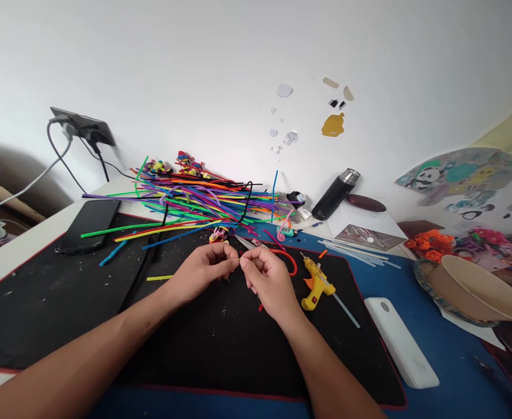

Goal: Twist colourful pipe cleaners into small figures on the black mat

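My left hand (205, 266) and my right hand (267, 278) meet over the black mat (194, 343), fingertips almost touching. Both are closed in a pinch on a small yellow piece of pipe cleaner (239, 261), mostly hidden by the fingers. Just beyond them lie scissors (291, 262) with orange-red handles and a small colourful figure (219, 235). A cut yellow pipe cleaner (159, 278) rests left of my left wrist. Under my right hand a small red tip (260, 306) shows; what it belongs to is hidden.
Behind is a large pile of coloured pipe cleaners (212, 201). A yellow glue gun (317, 283) and a white power bank (401, 342) lie to the right, a black phone (88, 226) to the left. A black flask (336, 194) leans near the wall; a bowl (487, 288) is far right.
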Demonstrator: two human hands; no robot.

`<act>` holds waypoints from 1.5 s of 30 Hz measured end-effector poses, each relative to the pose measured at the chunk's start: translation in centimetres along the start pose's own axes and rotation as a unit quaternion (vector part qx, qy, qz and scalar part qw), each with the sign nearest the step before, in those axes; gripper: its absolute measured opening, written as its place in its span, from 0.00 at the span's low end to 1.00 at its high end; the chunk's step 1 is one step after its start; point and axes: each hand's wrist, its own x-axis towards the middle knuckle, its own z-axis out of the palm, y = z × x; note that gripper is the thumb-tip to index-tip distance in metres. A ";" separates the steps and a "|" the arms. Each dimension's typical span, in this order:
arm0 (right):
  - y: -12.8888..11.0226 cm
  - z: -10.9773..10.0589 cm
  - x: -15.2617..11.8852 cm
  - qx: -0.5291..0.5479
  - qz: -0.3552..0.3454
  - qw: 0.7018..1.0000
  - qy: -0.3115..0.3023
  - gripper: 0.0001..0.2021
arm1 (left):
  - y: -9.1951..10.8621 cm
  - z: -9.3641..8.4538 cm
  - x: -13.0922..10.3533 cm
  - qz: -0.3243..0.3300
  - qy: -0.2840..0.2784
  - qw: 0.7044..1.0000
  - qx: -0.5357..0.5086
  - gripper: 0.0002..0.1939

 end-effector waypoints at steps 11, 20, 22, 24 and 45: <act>-0.1 0.5 -0.2 -0.038 -0.014 0.999 0.016 0.08 | -0.4 0.1 0.1 -0.013 0.004 1.000 -0.026 0.17; 0.2 0.4 -0.1 -0.054 -0.018 0.998 0.027 0.07 | -0.5 0.1 0.2 -0.028 0.004 0.998 -0.051 0.17; 0.2 0.4 -0.1 -0.026 -0.006 0.999 0.020 0.07 | -0.4 0.1 0.2 -0.032 -0.001 0.998 -0.051 0.18; 0.1 0.3 0.0 0.008 0.009 1.000 0.010 0.09 | -0.3 0.1 0.3 -0.029 -0.004 0.998 -0.052 0.18; -0.2 -0.2 0.1 0.065 0.047 0.997 -0.001 0.12 | -0.6 0.0 0.2 -0.041 -0.002 0.994 -0.100 0.18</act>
